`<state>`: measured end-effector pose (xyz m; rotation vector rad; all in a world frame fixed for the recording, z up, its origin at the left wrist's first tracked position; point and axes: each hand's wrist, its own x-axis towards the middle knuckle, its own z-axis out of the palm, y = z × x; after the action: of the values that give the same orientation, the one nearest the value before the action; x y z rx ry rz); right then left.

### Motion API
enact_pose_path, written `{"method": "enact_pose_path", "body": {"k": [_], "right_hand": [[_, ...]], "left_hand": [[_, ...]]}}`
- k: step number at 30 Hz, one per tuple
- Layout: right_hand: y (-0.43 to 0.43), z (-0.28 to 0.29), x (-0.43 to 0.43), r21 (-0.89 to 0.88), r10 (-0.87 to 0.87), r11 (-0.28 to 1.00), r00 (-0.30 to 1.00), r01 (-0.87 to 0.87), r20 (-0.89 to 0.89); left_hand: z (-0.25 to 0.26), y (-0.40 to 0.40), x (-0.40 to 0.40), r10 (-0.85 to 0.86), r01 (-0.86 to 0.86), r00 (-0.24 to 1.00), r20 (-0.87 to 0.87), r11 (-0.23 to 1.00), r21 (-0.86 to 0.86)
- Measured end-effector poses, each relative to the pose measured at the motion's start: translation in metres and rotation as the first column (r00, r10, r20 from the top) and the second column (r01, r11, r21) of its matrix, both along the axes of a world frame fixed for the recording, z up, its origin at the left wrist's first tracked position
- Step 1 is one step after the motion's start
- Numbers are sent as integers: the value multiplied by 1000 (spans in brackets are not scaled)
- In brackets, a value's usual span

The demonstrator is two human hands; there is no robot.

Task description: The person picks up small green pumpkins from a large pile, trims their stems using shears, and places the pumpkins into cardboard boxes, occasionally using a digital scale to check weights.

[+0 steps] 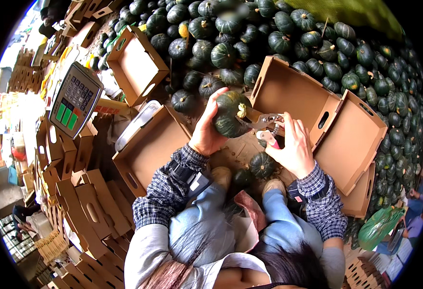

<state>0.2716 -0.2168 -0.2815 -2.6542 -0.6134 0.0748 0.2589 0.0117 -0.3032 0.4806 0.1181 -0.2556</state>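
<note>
My left hand [209, 126] cups a dark green kabocha squash [229, 115] from its left side, and the squash's pale stem faces up and to the right. In my right hand [292, 146] is a pair of pruning shears [267, 124] with a spring between the handles and a pink-red part on one grip. The shears' metal head lies close to the squash beside its stem; I cannot tell whether the blades touch it. Below my hands, another kabocha squash [261, 164] rests on the ground between my feet.
Cardboard trays [294, 94] stand to the right, with another open tray [153, 144] at the left. A large heap of squashes [222, 54] spreads across the back and right. A digital scale's keypad panel [76, 99] and stacked cardboard boxes [92, 213] are at the left.
</note>
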Motion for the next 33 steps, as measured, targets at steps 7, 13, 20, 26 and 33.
{"method": "enact_pose_path", "body": {"k": [7,13,20,26,33], "right_hand": [[29,5,39,54,100,992,968,-116,231],[96,-12,58,-143,298,951,933,-273,201],[123,-27,44,-75,409,913,903,-402,135],[115,-17,65,-247,478,875,822,-416,310],[75,20,78,135,147,984,950,-113,-276]], "left_hand": [[-2,12,4,90,-102,989,113,988,112],[-9,68,-13,222,-224,940,-258,974,24],[-17,102,-47,93,-131,910,-404,989,-65],[-16,105,-37,-113,22,885,-452,979,-201],[-8,118,-38,107,-106,978,-180,994,14]]}}
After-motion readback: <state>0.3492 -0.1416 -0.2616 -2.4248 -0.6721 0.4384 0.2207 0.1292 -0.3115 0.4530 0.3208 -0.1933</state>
